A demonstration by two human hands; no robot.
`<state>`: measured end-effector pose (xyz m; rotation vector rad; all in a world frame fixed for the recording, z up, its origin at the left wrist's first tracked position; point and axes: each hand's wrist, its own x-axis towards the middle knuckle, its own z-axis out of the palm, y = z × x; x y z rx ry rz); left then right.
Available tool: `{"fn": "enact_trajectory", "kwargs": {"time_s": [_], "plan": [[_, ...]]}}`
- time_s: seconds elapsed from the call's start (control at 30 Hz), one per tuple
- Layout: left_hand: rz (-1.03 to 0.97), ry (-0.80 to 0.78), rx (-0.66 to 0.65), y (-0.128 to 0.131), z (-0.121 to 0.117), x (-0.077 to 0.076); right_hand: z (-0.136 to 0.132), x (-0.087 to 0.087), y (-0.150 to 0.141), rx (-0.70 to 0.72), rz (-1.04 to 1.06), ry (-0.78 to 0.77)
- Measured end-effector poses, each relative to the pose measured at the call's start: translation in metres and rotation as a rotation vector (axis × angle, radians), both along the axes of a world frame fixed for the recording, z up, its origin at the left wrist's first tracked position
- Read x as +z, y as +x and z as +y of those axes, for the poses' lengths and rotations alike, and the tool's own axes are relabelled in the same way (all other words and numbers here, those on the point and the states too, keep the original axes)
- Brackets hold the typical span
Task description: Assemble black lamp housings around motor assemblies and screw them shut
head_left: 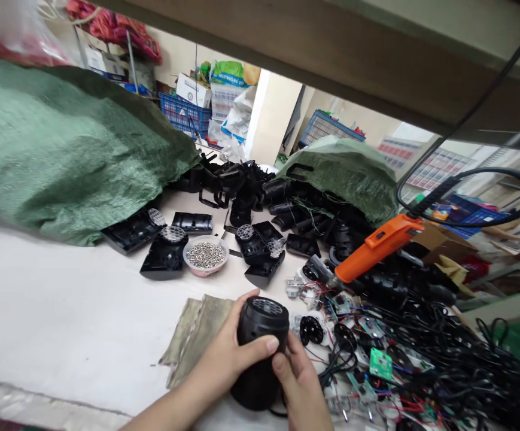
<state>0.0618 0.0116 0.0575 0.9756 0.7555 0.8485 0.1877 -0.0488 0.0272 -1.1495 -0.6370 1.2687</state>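
Note:
Both hands grip a black cylindrical plastic housing [260, 377] with a round clear lens cover on its top end; it stands nearly upright at the table's front. My left hand [224, 353] wraps its left side, thumb pressed across the front. My right hand [300, 377] closes on the right side, its thumb against the lower front. Beneath and behind my left hand lies a folded greenish-brown cloth [192, 335]. Farther back sits a round bowl [206, 256] of small metal screws, between open black housing halves [163, 257] with clear lens discs.
An orange electric screwdriver [374, 248] hangs at right above circuit boards [380, 363], wires and black cables [466, 353]. Green woven sacks [62, 149] stand at left and back right, near heaped black plastic parts [242, 185]. A shelf beam [331, 66] crosses overhead.

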Motion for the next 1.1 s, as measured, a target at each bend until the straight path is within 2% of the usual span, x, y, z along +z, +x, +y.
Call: {"fn": "enact_trajectory", "kwargs": {"time_s": [0.07,0.17,0.27,0.4,0.53,0.63,0.77,0.83,0.9,0.97,1.03,1.1], "plan": [[-0.019,-0.064,0.037,0.001,0.004,0.001,0.005,0.005,-0.001,0.026,-0.034,-0.039],[-0.018,-0.201,0.096,0.003,0.014,0.001,0.014,0.009,0.002,0.071,-0.234,-0.068],[-0.005,-0.338,0.121,0.005,0.024,0.000,0.017,0.011,0.010,0.024,-0.382,-0.075],[-0.017,-0.458,0.149,0.005,0.032,0.000,0.005,0.019,0.020,-0.033,-0.556,-0.069],[-0.040,-0.502,0.176,0.005,0.033,0.001,-0.013,0.029,0.017,0.117,-0.989,-0.097],[-0.049,-0.515,0.200,0.006,0.033,0.001,-0.017,0.029,0.010,0.149,-1.332,0.010],[-0.050,-0.511,0.222,0.006,0.033,-0.001,-0.014,0.023,0.007,0.004,-1.605,0.207],[-0.049,-0.494,0.223,0.006,0.031,-0.001,-0.014,0.021,0.008,-0.003,-1.612,0.227],[-0.050,-0.458,0.223,0.004,0.027,0.000,-0.016,0.019,0.011,0.073,-1.493,0.183],[-0.070,-0.399,0.234,0.002,0.021,0.002,-0.019,0.016,0.015,0.093,-1.266,0.104],[-0.102,-0.268,0.213,-0.003,0.013,0.004,-0.022,0.014,0.016,-0.012,-0.965,0.060],[-0.106,-0.092,0.134,-0.008,0.004,0.006,-0.024,0.013,0.013,-0.109,-0.632,0.075]]}}
